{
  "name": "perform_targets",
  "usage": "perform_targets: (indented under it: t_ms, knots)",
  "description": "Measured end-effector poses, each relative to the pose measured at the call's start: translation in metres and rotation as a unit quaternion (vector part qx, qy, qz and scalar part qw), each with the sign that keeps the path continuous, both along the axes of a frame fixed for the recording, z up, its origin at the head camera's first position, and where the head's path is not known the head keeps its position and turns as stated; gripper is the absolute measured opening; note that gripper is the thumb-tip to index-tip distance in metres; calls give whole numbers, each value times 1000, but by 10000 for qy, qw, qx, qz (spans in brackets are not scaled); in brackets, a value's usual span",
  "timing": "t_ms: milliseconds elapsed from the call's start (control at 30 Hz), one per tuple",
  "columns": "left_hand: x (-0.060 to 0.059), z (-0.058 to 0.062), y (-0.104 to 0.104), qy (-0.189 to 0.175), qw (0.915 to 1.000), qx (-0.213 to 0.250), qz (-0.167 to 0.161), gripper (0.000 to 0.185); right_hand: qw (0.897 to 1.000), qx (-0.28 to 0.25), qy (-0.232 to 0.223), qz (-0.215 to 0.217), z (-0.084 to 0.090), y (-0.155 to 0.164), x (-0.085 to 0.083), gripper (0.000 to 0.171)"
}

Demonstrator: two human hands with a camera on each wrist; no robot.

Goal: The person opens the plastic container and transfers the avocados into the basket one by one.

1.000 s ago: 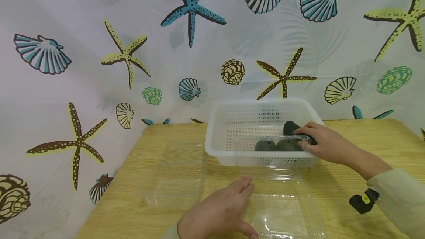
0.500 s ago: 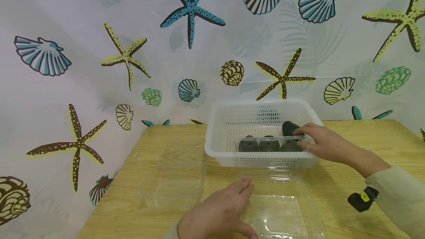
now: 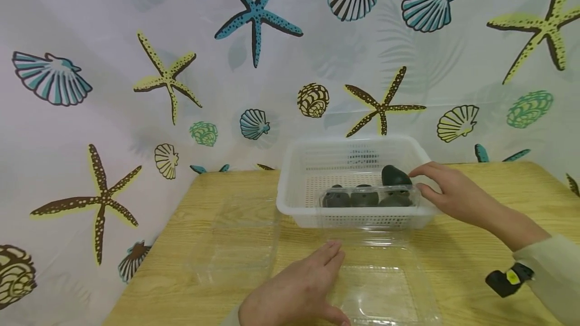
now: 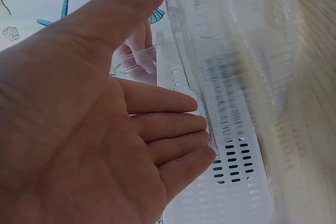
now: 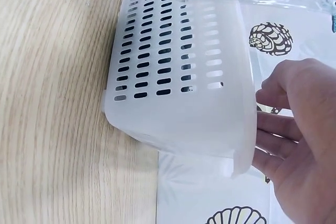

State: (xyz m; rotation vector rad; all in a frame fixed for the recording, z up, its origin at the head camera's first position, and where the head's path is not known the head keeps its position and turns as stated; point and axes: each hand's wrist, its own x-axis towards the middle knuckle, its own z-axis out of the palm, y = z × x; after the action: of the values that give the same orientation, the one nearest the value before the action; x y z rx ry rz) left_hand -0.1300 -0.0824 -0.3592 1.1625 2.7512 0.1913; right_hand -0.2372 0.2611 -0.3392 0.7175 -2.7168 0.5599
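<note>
Seashell-printed cloth backs the wooden bench [image 3: 476, 245]. Inside the white basket [image 3: 299, 175] sits a clear tray of dark avocados [image 3: 367, 196], a loose one just behind it. The right hand [image 3: 446, 192], fingers relaxed and holding nothing, hovers at the tray's right end. The left hand [image 3: 294, 291] rests flat on an empty clear box [image 3: 385, 291]. That thin tray probably flexes, so its rim ends look the best hold.
</note>
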Motion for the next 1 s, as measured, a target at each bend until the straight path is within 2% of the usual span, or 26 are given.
perform_targets:
  t_ms: [333, 633, 767, 1000]
  knots:
    - [-3, -1, -1, -686, 9973, 87, 245, 112, 9989, -102, 455, -28, 0, 4, 16, 25]
    - [-4, -4, -1, -369, 9993, -12, 92, 111, 9979, -177, 621, -54, -1, 1, 33, 27]
    - [-3, -4, -1, -376, 9992, -18, 119, 111, 9975, -184, 679, -91, -2, 1, 40, 28]
    - [-2, -3, -5, -208, 9996, 110, -169, 108, 9958, -273, 871, 14, -8, -1, 48, 32]
